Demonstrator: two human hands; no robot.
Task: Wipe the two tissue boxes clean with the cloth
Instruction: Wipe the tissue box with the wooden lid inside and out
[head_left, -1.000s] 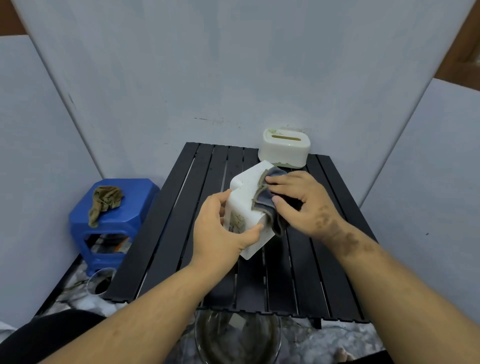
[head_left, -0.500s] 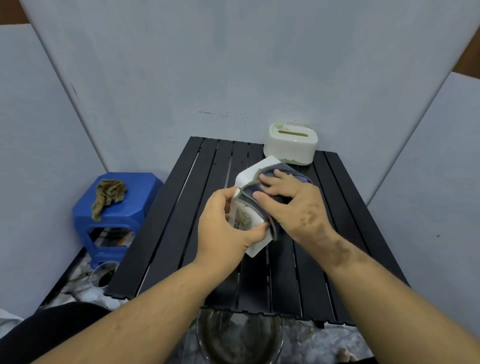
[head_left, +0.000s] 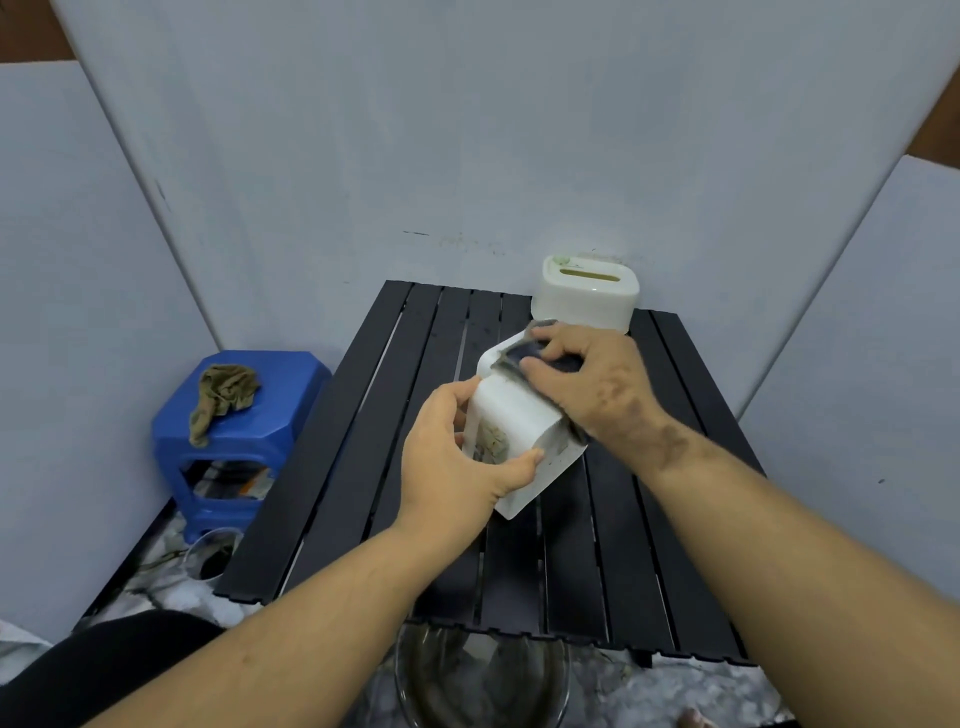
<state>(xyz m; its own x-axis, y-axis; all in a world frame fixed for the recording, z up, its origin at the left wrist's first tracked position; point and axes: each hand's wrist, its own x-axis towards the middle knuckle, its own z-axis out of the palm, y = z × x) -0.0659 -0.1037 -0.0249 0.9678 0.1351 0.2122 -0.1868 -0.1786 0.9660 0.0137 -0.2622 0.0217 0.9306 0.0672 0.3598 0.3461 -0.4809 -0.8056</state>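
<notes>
A white tissue box (head_left: 517, 415) with a dirty greenish smear on its near face is tilted above the black slatted table (head_left: 332, 467). My left hand (head_left: 457, 457) grips its near end, thumb on one side and fingers on the other. My right hand (head_left: 592, 384) presses a grey cloth (head_left: 519, 353) onto the box's far top edge; most of the cloth is hidden under the palm. A second white tissue box (head_left: 587, 299) with a slot on top and green stains stands at the table's far edge, just behind my right hand.
A blue plastic stool (head_left: 244, 426) with an olive rag (head_left: 223, 395) on it stands left of the table. A clear glass bowl (head_left: 483, 680) sits below the table's near edge, another glass (head_left: 213, 558) on the floor by the stool. Grey panels wall in three sides.
My right hand has slid the cloth from the near side of the box up to its far top edge, uncovering the box's upper face. The left hand keeps its grip.
</notes>
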